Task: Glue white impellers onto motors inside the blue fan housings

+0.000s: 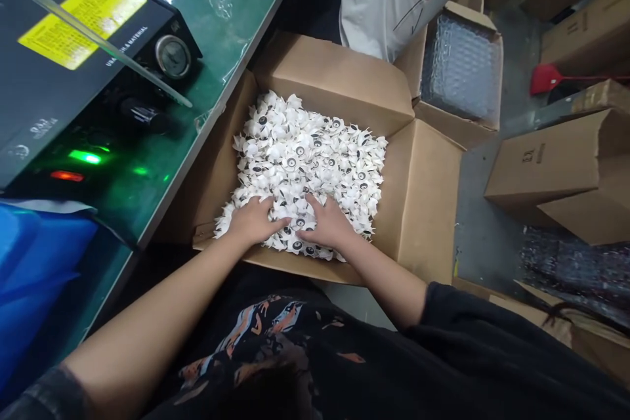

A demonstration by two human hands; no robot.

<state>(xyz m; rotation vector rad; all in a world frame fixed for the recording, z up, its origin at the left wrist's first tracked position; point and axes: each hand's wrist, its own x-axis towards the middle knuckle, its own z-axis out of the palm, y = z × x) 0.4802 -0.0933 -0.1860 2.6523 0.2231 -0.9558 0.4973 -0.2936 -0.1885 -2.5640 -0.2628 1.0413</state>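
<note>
- Pieces (310, 151), small, white and pointy, lie in a big heap inside an open cardboard box (335, 72). Many show a round black spot.
- The left hand (253, 220) rests on the near left part of the heap. The right hand (329, 223) rests on the near right part.
- The hands are apart, with a small gap of pieces between them. The two thumbs point in at each other across that gap.
- Some fingertips are down among the pieces, so I cannot tell if either hand has closed on any.
- Most of the heap lies straight ahead of both hands, on the far side of the box. Neither hand looks nearer to it.
- The heap has no clear long side, and the pieces point every which way.
- The left hand is closer to the green table (221, 26), where a dark machine (93, 85) sits with its lights on. The right hand is closer to the box's folded-out right flap (433, 203).
</note>
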